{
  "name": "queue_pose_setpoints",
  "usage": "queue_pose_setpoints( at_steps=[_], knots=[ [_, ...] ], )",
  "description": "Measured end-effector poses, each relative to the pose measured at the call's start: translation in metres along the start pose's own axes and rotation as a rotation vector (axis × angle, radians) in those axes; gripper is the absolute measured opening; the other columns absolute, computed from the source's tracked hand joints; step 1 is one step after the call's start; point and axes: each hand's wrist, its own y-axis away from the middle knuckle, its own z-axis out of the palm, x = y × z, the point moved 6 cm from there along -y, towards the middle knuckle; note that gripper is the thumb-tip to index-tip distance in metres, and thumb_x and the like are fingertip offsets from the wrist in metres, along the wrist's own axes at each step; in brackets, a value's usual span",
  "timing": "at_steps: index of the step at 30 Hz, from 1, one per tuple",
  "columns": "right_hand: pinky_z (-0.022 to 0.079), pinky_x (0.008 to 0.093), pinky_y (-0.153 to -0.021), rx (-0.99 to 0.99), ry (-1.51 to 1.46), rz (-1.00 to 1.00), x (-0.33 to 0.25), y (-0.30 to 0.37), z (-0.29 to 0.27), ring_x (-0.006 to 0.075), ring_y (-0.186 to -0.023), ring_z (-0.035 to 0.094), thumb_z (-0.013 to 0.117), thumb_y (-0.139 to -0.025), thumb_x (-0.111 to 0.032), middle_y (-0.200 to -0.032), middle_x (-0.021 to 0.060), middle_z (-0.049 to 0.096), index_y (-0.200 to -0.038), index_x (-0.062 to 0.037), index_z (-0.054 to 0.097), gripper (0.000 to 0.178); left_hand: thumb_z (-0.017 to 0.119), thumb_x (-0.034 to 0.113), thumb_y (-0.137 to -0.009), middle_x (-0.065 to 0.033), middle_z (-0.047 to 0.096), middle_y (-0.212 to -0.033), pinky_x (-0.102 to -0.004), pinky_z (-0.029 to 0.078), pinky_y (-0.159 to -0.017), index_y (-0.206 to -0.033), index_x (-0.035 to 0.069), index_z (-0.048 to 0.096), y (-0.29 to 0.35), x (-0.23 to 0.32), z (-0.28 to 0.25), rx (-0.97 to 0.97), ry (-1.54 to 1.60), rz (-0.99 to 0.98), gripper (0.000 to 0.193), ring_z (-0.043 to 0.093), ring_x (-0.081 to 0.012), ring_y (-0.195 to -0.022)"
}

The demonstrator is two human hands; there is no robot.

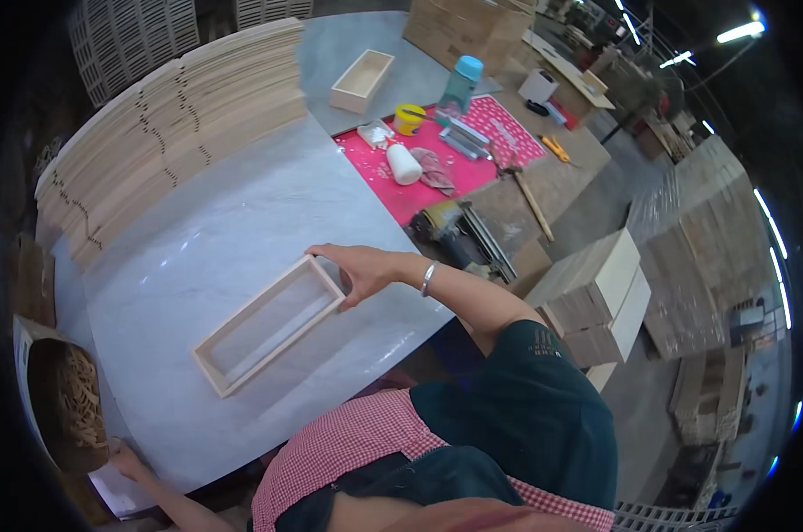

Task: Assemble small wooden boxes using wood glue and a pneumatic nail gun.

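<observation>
A shallow rectangular wooden frame, through which the table surface shows, lies at a slant on the pale sheet-covered table. My right hand grips its far right end, thumb on one side and fingers on the other; a silver bangle circles that wrist. At the lower left, my left hand is at the rim of an open box and seems to pinch its edge. Thin curled wood strips fill part of this box. The left fingertips are small and partly hidden.
Long stacks of thin wooden boards line the far left. Beyond the table lie a pink mat, a white bottle, a yellow tub, a teal bottle, a nail gun, a hammer and a small wooden box.
</observation>
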Motion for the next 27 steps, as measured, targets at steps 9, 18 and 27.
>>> queue_pose_setpoints(
  at_steps=[9,18,27],
  knots=[
    [0.052,0.037,-0.093,0.04,0.034,0.074,0.001,0.031,-0.012,0.0294,-0.095,0.066,0.09,-0.068,-0.024,-0.144,0.0175,0.052,-0.155,-0.0048,0.033,0.106,0.062,0.022,-0.094,-0.0114,0.072,-0.105,-0.0338,0.051,-0.086,-0.107,-0.002,0.072,0.027,0.254,0.007,0.704,-0.117,-0.27,0.029,0.066,-0.0254,-0.092],
    [0.041,0.0436,-0.107,0.603,0.028,-0.659,-0.188,0.046,0.006,0.0334,-0.122,0.052,0.08,-0.078,-0.021,-0.138,0.0157,0.056,-0.143,-0.0027,0.049,0.073,0.056,-0.003,-0.093,-0.0013,0.056,-0.08,-0.0208,0.037,-0.049,-0.107,0.005,0.055,0.073,0.563,0.13,-0.459,0.835,0.239,0.016,0.048,-0.0074,-0.061],
    [0.045,0.0351,-0.078,0.094,-0.594,-0.422,-0.203,0.049,0.045,0.0267,-0.075,0.054,0.068,-0.087,-0.002,-0.081,0.0064,0.062,-0.087,-0.005,0.063,0.005,0.066,0.003,-0.084,0.0016,0.053,-0.073,-0.0201,0.035,-0.06,-0.089,0.006,0.06,0.083,0.563,0.134,-0.585,0.788,0.159,0.008,0.041,-0.007,-0.062]
  ],
)
